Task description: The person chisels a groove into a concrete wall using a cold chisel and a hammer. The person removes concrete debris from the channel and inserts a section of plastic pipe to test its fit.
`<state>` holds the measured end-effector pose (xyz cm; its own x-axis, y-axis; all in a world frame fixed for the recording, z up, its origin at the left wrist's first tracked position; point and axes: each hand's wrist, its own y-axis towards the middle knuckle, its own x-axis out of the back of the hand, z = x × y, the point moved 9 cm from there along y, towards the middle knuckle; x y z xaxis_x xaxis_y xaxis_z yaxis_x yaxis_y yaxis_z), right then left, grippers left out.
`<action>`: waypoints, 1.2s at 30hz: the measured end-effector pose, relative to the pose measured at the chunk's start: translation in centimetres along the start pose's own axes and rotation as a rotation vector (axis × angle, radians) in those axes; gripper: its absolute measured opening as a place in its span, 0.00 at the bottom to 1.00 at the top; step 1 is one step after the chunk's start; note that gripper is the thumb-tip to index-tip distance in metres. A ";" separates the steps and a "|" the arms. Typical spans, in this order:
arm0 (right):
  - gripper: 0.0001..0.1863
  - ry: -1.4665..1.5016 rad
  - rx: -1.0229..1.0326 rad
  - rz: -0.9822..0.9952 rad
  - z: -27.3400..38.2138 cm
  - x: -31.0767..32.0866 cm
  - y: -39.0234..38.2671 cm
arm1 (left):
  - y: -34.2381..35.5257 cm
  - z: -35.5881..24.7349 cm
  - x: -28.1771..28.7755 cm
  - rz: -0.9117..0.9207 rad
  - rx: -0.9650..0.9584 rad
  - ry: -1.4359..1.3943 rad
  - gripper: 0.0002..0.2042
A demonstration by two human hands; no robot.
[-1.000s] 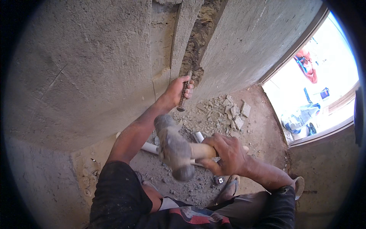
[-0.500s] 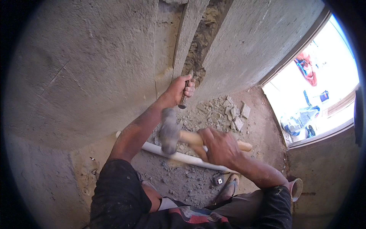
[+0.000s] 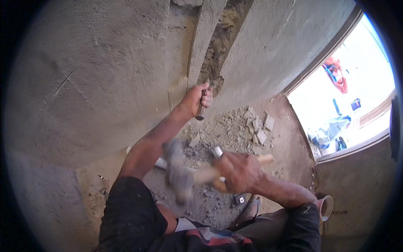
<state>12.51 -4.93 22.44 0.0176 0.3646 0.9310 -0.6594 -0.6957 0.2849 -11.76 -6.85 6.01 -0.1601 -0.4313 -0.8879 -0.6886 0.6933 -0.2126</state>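
Observation:
My left hand (image 3: 198, 97) grips a rusty steel chisel (image 3: 200, 113), its tip at the rough channel (image 3: 219, 40) cut into the grey plastered wall (image 3: 105, 54). My right hand (image 3: 239, 170) is closed round the wooden handle of a hammer (image 3: 178, 170), whose metal head is motion-blurred below and left of the chisel, apart from it. White pipe (image 3: 161, 163) lies on the floor behind the hammer, partly hidden.
Broken plaster (image 3: 258, 128) litters the floor along the wall. An open doorway at right shows bags (image 3: 329, 132) outside. A small dark object (image 3: 239, 199) lies beside my sandalled foot (image 3: 252, 210). A round pipe end (image 3: 325, 208) stands near my right elbow.
The hammer head rose toward the chisel half a second ago and now sits lower and further left. My right hand is slightly lower; my left hand has barely moved.

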 end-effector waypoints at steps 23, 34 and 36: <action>0.22 -0.211 -0.443 0.227 -8.6 -3.9 -3.0 | 1.5 -0.1 0.3 -0.015 -0.071 0.013 0.10; 0.18 -0.145 -0.151 0.142 -9.6 -3.3 -2.4 | 1.1 1.0 0.7 -0.077 -0.040 -0.030 0.10; 0.20 -0.227 -0.390 0.174 -10.9 -2.7 -2.3 | 0.9 0.7 0.7 -0.109 -0.085 0.063 0.10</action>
<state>5.83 2.45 16.78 0.0168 0.0892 0.9959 -0.8992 -0.4342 0.0541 -11.94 -6.14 4.86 -0.1238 -0.5384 -0.8336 -0.7611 0.5905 -0.2684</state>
